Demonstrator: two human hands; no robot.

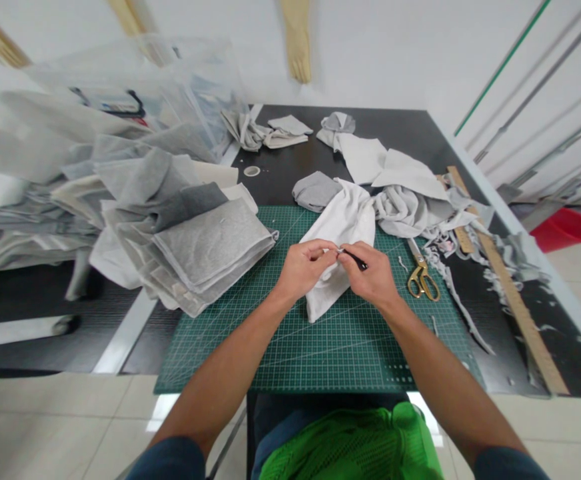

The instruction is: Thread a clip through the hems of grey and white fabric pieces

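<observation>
A white piece of fabric lies bunched on the green cutting mat. My left hand is closed, pinching a fold of this fabric. My right hand is closed on a thin black tool, whose tip meets the fabric right by my left fingers. Both hands sit close together over the middle of the mat.
Gold-handled scissors lie right of my hands. A long wooden ruler runs along the right edge among grey scraps. A stack of grey fabric squares sits left. More cloth pieces lie behind. A red bin stands on the floor.
</observation>
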